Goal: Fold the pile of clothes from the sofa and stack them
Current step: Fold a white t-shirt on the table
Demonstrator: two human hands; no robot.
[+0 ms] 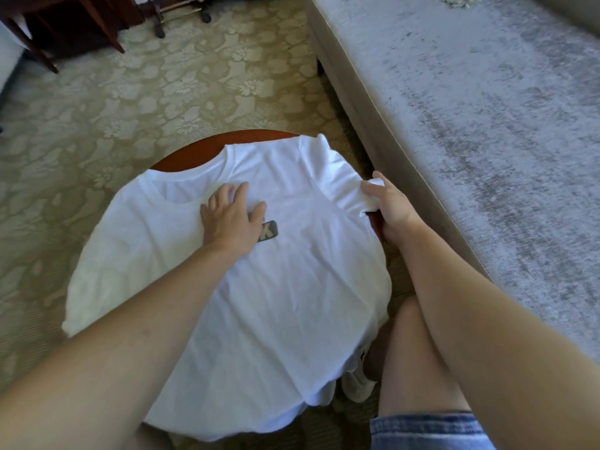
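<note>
As you look down from the head camera, the entries run as follows.

Item one: a white T-shirt [276, 287], spread front-up over a round wooden table [194, 151]. Its collar [191, 186] points away from you. Its hem and left side hang over the table's edges. Only a reddish-brown arc of the table shows beyond the collar. A small dark logo patch [271, 231] sits on the chest.

Item two: your left hand [232, 219]. It lies flat on the shirt's chest just below the collar, with the fingers spread and straight, pressing the cloth down. Its heel covers part of the logo patch.

Item three: your right hand [389, 206]. It is at the table's right edge, beside the sofa. Thumb and fingers pinch the hem of the shirt's sleeve [344, 186], and a corner of that hem is folded back over the fingers.

Item four: a grey sofa [487, 125], running along your right side close to the table.

Item five: a pale patterned carpet [162, 86] under everything.

Item six: your bare leg [418, 358] in denim shorts [422, 430], between table and sofa. A white shoe [357, 384] shows just past the shirt's hanging hem.

Item seven: dark wooden furniture [65, 24] at the far left. It is cut off by the frame edge.
</note>
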